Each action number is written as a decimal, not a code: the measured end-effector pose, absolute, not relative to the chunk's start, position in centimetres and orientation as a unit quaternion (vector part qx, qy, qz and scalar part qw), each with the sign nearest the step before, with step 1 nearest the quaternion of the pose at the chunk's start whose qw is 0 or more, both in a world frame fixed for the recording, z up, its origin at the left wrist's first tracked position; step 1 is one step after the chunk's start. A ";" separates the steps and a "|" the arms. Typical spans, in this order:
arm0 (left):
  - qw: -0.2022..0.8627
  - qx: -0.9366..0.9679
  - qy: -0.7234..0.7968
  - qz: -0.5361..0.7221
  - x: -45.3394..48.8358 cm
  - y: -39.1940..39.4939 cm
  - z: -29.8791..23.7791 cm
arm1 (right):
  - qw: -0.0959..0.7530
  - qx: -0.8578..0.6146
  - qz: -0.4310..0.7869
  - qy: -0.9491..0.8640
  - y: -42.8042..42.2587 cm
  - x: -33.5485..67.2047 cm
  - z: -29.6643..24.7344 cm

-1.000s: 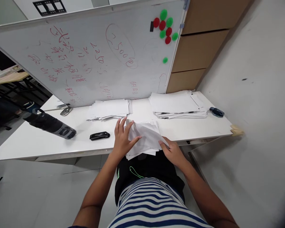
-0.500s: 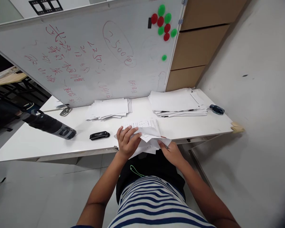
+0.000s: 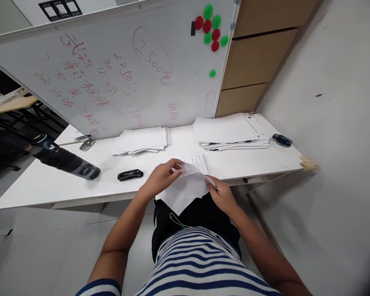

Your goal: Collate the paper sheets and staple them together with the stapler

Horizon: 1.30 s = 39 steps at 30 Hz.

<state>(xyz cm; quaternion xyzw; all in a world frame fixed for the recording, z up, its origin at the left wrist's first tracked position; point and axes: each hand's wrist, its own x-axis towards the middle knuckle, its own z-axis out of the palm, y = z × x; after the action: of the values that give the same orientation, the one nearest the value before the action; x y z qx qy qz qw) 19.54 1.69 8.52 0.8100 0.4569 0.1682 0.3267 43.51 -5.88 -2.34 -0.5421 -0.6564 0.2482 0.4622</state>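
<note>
White paper sheets hang over the table's front edge, bent, with a corner pointing down toward my waist. My right hand is closed on their right edge, thumb on top. At the upper left side, my left hand has its fingers curled, with thumb and fingertips pinching at the edge of a sheet. Just beyond the hands, printed pages lie on the white table, partly covered by the lifted paper. A black stapler rests to the left of my left hand.
Two paper stacks lie along the whiteboard. A dark bottle and a computer mouse are at the left. On the right sit a dark blue object and a tan piece at the table corner.
My left hand has turned and lowered, its raised fingers now curled at the paper. The sheets have swung down, showing a broad blank face. My right hand keeps its grip.
</note>
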 end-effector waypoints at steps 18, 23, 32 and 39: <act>0.015 0.810 0.525 0.260 20.8 3.4 5.4 | 0.469 -0.613 0.373 -0.514 -4.9 42.8 -2.4; -0.015 0.750 0.577 0.322 18.9 5.3 6.4 | 0.477 -0.620 0.417 -0.463 -5.1 43.4 -2.6; 0.032 0.746 0.653 0.128 10.4 21.5 11.1 | 0.511 -0.660 0.401 -0.379 -6.9 46.6 -5.4; -0.082 0.763 0.637 0.073 10.3 26.6 10.1 | 0.538 -0.659 0.399 -0.343 -8.5 47.3 -6.1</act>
<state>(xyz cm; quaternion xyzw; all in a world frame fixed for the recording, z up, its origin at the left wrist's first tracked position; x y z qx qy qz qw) 10.28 26.59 10.10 0.7632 0.6368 0.0726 -0.0825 47.30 -8.48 -6.05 -0.6588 -0.3426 0.3991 0.5379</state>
